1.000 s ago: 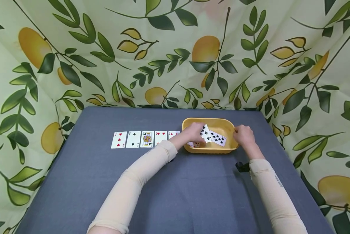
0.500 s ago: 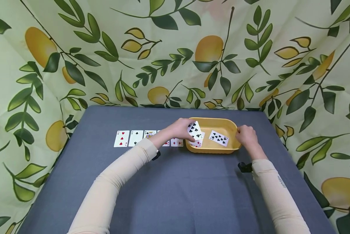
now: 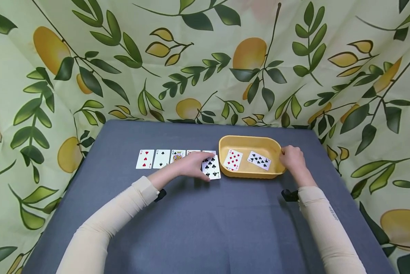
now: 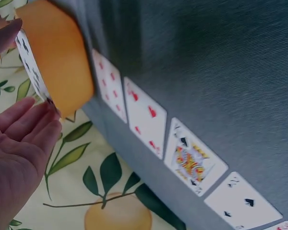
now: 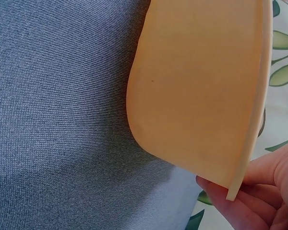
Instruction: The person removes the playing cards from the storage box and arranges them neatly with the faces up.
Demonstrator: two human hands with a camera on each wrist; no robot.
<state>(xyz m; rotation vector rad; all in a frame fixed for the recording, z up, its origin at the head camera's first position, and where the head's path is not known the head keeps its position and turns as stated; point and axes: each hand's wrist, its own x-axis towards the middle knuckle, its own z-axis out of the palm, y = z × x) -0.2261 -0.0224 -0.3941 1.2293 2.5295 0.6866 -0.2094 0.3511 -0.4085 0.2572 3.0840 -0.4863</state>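
Observation:
My left hand (image 3: pixel 192 164) pinches a clubs playing card (image 3: pixel 211 167) by opposite edges, thumb on one and fingers on the other. In the head view that card hangs just left of the yellow bin (image 3: pixel 249 174), over the right end of a row of cards. The left wrist view shows the held card (image 4: pixel 33 67) nearly edge-on. My right hand (image 3: pixel 292 159) grips the bin's right end; in the right wrist view its thumb and fingers (image 5: pixel 249 211) pinch the rim. Inside the bin lie a diamonds card (image 3: pixel 233 160) and another clubs card (image 3: pixel 259 160).
Face-up cards form a row left of the bin: a three of hearts (image 3: pixel 144 159), a two of spades (image 3: pixel 161 158), a king of spades (image 3: pixel 177 155) and red cards partly behind my left hand. A dark cloth (image 3: pixel 205 228) covers the table. A leaf-patterned curtain (image 3: pixel 191 87) hangs behind.
My left hand has lifted the clubs card out of the bin and carried it left, past the bin's rim. The diamonds card in the bin is uncovered. My right hand keeps its grip.

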